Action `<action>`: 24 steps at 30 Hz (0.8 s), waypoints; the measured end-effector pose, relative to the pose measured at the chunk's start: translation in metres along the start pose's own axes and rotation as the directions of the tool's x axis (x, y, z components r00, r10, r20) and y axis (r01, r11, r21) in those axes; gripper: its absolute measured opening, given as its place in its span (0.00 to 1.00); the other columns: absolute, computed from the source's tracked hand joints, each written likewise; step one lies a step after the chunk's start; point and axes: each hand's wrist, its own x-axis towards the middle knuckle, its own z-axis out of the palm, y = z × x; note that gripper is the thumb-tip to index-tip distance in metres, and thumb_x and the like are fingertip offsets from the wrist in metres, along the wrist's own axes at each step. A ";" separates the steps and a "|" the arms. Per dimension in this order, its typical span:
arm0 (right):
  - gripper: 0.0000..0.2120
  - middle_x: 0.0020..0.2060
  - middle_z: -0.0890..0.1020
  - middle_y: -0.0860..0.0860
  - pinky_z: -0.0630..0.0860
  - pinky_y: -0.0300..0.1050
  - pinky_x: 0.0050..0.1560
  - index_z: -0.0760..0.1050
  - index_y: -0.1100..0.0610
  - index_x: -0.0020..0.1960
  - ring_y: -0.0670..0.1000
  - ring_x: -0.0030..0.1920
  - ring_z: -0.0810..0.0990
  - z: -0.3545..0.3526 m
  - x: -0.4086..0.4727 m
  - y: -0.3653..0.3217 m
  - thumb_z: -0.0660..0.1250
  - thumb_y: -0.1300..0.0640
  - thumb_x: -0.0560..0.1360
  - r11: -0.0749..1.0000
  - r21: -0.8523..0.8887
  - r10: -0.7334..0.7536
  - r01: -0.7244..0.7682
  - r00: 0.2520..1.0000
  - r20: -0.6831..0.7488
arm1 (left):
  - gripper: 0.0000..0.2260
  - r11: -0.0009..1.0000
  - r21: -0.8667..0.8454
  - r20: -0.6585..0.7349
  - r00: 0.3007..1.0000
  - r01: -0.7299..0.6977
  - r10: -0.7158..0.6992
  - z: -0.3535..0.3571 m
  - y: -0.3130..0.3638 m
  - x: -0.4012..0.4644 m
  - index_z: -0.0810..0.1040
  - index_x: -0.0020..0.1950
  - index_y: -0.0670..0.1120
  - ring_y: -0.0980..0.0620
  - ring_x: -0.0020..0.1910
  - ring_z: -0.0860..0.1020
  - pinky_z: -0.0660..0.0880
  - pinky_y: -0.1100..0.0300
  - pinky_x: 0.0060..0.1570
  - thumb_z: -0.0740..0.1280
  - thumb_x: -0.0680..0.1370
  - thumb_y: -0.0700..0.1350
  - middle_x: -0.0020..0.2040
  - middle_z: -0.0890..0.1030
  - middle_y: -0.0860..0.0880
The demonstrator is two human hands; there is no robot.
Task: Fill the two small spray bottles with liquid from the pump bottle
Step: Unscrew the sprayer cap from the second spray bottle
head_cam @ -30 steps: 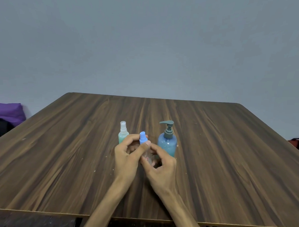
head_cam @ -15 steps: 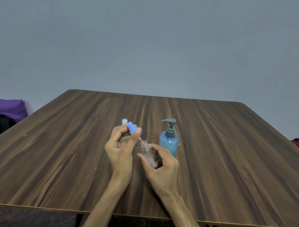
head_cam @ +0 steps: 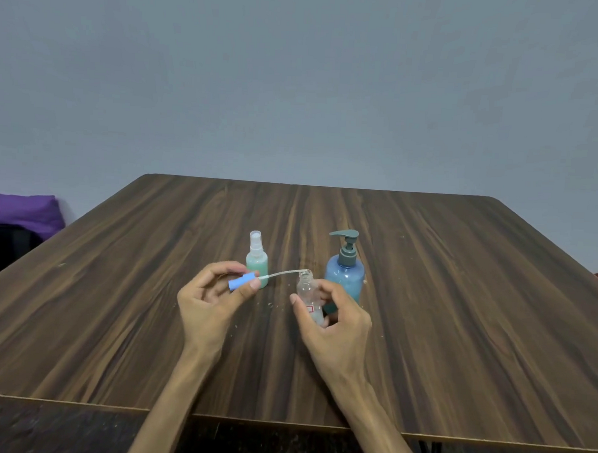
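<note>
The clear spray bottle (head_cam: 308,300) just below the frame's centre looks light and thin-walled, so it should be held round its body, not squeezed hard, and kept upright while its mouth is open. The right hand (head_cam: 334,317) has it that way: thumb and fingers curled round the lower body, neck and open mouth free above. It is a small transparent bottle with a red-edged label and seems nearly empty. The left hand (head_cam: 212,291), left of it, pinches the blue spray cap (head_cam: 242,281) between thumb and fingers; its thin dip tube (head_cam: 282,274) arches right, the tip at the bottle's mouth. That tube looks flexible and probably wet, so the cap is the better part to hold.

Behind the left hand, on the wooden surface (head_cam: 458,301), stands the 2nd spray bottle (head_cam: 257,260), pale green and still capped. The blue pump bottle (head_cam: 345,274), with its grey-green pump head, stands right of centre, just behind the right hand; it looks heavier, needing a steadying hand when pumped.
</note>
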 end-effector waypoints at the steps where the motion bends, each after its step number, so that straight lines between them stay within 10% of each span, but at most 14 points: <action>1: 0.15 0.46 0.86 0.43 0.82 0.37 0.42 0.84 0.53 0.55 0.43 0.47 0.85 0.000 0.000 0.000 0.80 0.47 0.73 1.000 -0.004 0.006 -0.006 1.000 -0.003 | 0.13 0.999 0.031 0.021 1.000 -0.006 0.005 -0.004 -0.002 0.000 0.84 0.49 0.38 0.46 0.47 0.85 0.83 0.60 0.50 0.79 0.67 0.32 0.47 0.86 0.42; 11: 0.15 0.46 0.86 0.43 0.83 0.38 0.41 0.83 0.53 0.54 0.44 0.43 0.85 -0.002 0.000 -0.003 0.81 0.49 0.72 1.000 -0.001 -0.014 0.014 0.999 -0.038 | 0.13 0.794 0.528 0.310 0.938 -0.303 0.151 -0.004 -0.028 0.016 0.85 0.44 0.47 0.52 0.45 0.83 0.81 0.57 0.43 0.81 0.67 0.32 0.45 0.83 0.54; 24: 0.15 0.45 0.85 0.39 0.81 0.38 0.40 0.83 0.52 0.54 0.42 0.43 0.85 -0.002 0.001 -0.006 0.80 0.45 0.73 1.000 0.022 -0.011 0.010 1.000 0.005 | 0.10 0.549 0.654 0.515 0.838 -0.521 0.181 -0.002 -0.057 0.030 0.83 0.42 0.47 0.55 0.42 0.78 0.77 0.56 0.42 0.81 0.70 0.38 0.44 0.79 0.57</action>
